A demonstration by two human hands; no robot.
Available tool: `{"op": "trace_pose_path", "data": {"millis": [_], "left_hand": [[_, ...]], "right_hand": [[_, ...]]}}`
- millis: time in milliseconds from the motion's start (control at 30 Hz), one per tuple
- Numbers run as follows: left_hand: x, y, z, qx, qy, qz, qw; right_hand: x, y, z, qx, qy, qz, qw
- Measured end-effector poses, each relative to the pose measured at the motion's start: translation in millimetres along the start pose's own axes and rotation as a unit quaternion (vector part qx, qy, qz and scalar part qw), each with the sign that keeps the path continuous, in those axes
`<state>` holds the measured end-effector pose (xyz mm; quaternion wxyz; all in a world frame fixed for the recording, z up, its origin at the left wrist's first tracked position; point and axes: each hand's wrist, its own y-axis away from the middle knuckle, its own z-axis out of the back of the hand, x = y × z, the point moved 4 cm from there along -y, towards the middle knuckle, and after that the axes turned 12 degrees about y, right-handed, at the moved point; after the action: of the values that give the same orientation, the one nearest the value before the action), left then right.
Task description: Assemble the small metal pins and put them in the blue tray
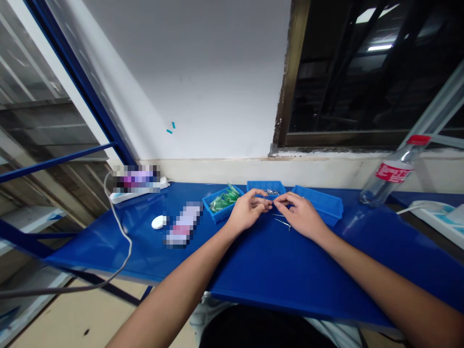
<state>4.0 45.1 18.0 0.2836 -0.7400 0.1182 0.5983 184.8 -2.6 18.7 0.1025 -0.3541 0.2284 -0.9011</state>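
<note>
My left hand (250, 208) and my right hand (296, 211) meet fingertip to fingertip above the blue table (253, 261). Both have their fingers pinched, and whatever lies between them is too small to make out. Just below my right fingers, thin metal pins (282, 222) rest on the table top. To the left of my left hand is a blue bin (216, 217) with green pieces (225, 199) in it. Behind the hands, a second blue bin (266, 185) holds small metal parts (272, 192). A third blue bin (322, 205) stands behind my right hand, its inside partly hidden.
A pixelated flat object (184, 224) and a round white item (158, 222) lie on the left. Farther back are a power strip (141, 191) and a cable (126, 237). At the right stand a plastic bottle (389, 174) and another white strip (440, 220).
</note>
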Motion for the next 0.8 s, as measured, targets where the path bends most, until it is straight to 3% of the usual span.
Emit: {"op": "trace_pose_path", "data": {"millis": [300, 633, 800], "left_hand": [[0.4, 1.2, 0.3, 0.024, -0.115, -0.004, 0.993], [6.6, 1.1, -0.9, 0.066, -0.169, -0.021, 0.983], [0.4, -0.1, 2.3, 0.021, -0.192, -0.05, 0.98]], "right_hand": [[0.8, 1.2, -9.0, 0.044, -0.07, 0.005, 0.997], [14.9, 3.8, -3.6, 0.047, 0.028, 0.061, 0.997], [17.2, 4.3, 1.4, 0.038, 0.051, 0.054, 0.997]]}}
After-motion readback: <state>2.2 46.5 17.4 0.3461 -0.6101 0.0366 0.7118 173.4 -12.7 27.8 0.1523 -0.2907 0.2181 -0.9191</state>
